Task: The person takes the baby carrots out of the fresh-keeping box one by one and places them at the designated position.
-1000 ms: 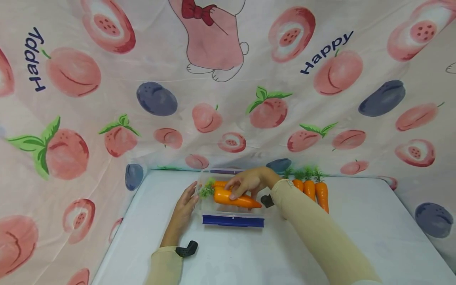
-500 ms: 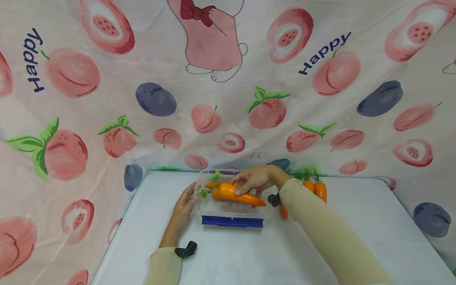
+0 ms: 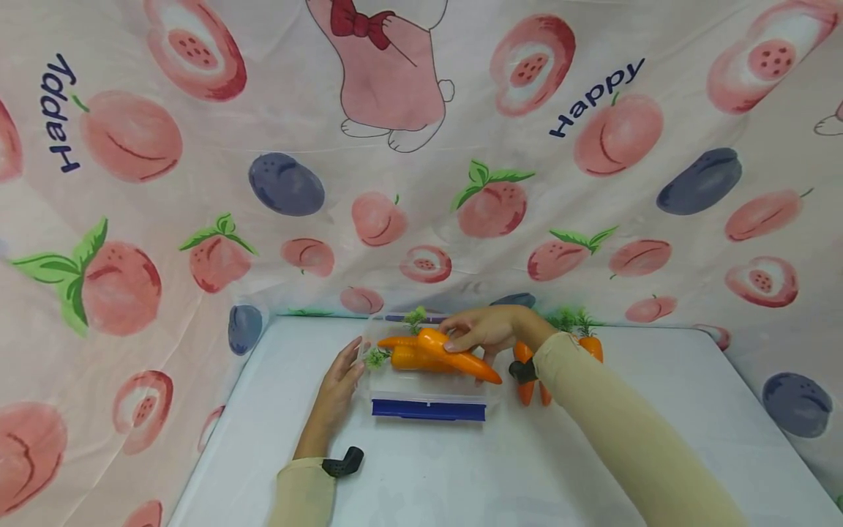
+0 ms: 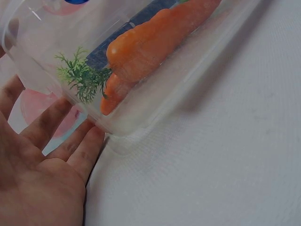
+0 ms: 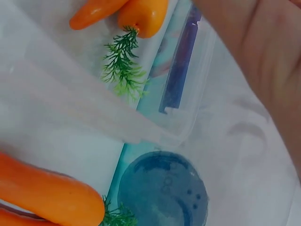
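A clear plastic box with blue side flaps [image 3: 428, 410] stands on the table. In it lies an orange toy carrot [image 3: 411, 359], leafy end to the left, and behind it shows the tip of another carrot [image 3: 394, 342]. My right hand [image 3: 490, 329] pinches a third carrot [image 3: 470, 364] from above, slanted over these, its leaves [image 3: 416, 318] toward the back. My left hand [image 3: 340, 377] rests against the box's left end with its fingers extended. Through the clear wall in the left wrist view, a carrot [image 4: 146, 47] and its leaves are visible.
Several more carrots [image 3: 590, 348] lie right of the box, partly hidden by the right forearm. Behind the white table [image 3: 421, 476] hangs a fruit-patterned cloth [image 3: 421, 183]. Black wrist cameras [image 3: 344, 462] sit on both wrists.
The pinched carrot has moved right and turned, its leafy end swinging backward and its tip to the front right. More of the carrots in the box shows. The left hand has stayed put.
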`<action>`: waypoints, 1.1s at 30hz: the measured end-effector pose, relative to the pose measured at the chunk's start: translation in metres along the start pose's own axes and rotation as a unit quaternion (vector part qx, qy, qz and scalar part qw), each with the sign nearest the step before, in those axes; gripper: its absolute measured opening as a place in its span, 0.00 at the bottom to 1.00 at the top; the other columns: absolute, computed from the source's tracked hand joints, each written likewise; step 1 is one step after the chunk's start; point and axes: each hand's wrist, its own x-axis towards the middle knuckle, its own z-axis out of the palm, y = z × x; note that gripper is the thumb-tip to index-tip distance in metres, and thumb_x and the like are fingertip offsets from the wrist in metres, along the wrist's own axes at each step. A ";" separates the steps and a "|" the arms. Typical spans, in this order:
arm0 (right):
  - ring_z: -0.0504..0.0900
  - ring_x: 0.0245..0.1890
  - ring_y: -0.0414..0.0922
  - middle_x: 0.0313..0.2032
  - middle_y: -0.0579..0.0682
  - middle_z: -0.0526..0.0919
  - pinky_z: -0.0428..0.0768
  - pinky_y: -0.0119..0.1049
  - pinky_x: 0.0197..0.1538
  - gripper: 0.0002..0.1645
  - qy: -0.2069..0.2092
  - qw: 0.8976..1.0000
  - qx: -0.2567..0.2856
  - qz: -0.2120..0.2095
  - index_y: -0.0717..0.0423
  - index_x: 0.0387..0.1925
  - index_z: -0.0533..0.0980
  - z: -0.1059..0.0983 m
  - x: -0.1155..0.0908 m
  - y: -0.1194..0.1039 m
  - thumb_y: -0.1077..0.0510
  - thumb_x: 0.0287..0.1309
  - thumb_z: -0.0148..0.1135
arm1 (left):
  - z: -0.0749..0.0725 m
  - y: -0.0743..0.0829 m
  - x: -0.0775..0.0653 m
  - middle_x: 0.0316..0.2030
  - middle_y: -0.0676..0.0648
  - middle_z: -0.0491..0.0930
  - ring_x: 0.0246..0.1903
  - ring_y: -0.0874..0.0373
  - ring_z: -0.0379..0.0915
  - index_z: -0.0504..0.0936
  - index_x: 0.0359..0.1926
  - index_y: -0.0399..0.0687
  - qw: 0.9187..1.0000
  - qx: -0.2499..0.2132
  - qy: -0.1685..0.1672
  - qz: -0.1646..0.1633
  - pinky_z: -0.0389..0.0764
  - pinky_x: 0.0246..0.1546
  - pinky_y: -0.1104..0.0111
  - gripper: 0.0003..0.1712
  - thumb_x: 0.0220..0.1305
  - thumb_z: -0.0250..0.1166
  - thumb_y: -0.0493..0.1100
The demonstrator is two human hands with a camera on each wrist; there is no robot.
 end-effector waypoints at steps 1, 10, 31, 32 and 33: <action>0.79 0.56 0.60 0.59 0.57 0.75 0.86 0.62 0.48 0.32 0.001 1.000 0.003 -0.003 0.50 0.71 0.63 0.000 -0.002 0.001 0.49 0.72 0.60 | 0.000 0.000 0.000 0.77 0.43 0.61 0.80 0.44 0.45 0.62 0.77 0.60 1.000 0.000 0.000 -0.001 0.48 0.74 0.33 0.30 0.78 0.55 0.47; 0.78 0.61 0.65 0.65 0.68 0.70 0.85 0.61 0.50 0.33 0.022 0.999 0.033 -0.025 0.50 0.72 0.63 -0.003 -0.013 0.011 0.47 0.72 0.60 | 0.000 -0.001 0.000 0.77 0.43 0.61 0.80 0.43 0.46 0.61 0.78 0.59 1.000 0.000 0.002 0.000 0.48 0.73 0.32 0.31 0.78 0.54 0.48; 0.81 0.49 0.55 0.62 0.64 0.68 0.85 0.61 0.50 0.37 0.116 0.981 0.105 -0.116 0.55 0.75 0.54 -0.002 -0.030 0.037 0.48 0.75 0.56 | 0.000 -0.003 0.001 0.78 0.43 0.61 0.80 0.43 0.46 0.61 0.78 0.59 1.000 0.002 0.002 -0.001 0.49 0.75 0.35 0.31 0.79 0.54 0.48; 0.81 0.49 0.55 0.62 0.64 0.67 0.85 0.61 0.50 0.37 0.120 0.980 0.106 -0.120 0.55 0.76 0.54 -0.003 -0.032 0.038 0.48 0.76 0.55 | 0.000 -0.002 0.001 0.78 0.43 0.61 0.80 0.43 0.46 0.61 0.78 0.59 1.000 0.000 0.002 -0.002 0.49 0.75 0.36 0.31 0.79 0.54 0.48; 0.81 0.48 0.54 0.62 0.64 0.67 0.85 0.61 0.50 0.37 0.125 0.979 0.108 -0.122 0.55 0.76 0.53 -0.003 -0.033 0.040 0.48 0.76 0.54 | 0.000 -0.002 0.001 0.78 0.43 0.60 0.80 0.43 0.46 0.61 0.78 0.59 1.000 -0.001 0.001 -0.001 0.49 0.75 0.36 0.31 0.79 0.54 0.48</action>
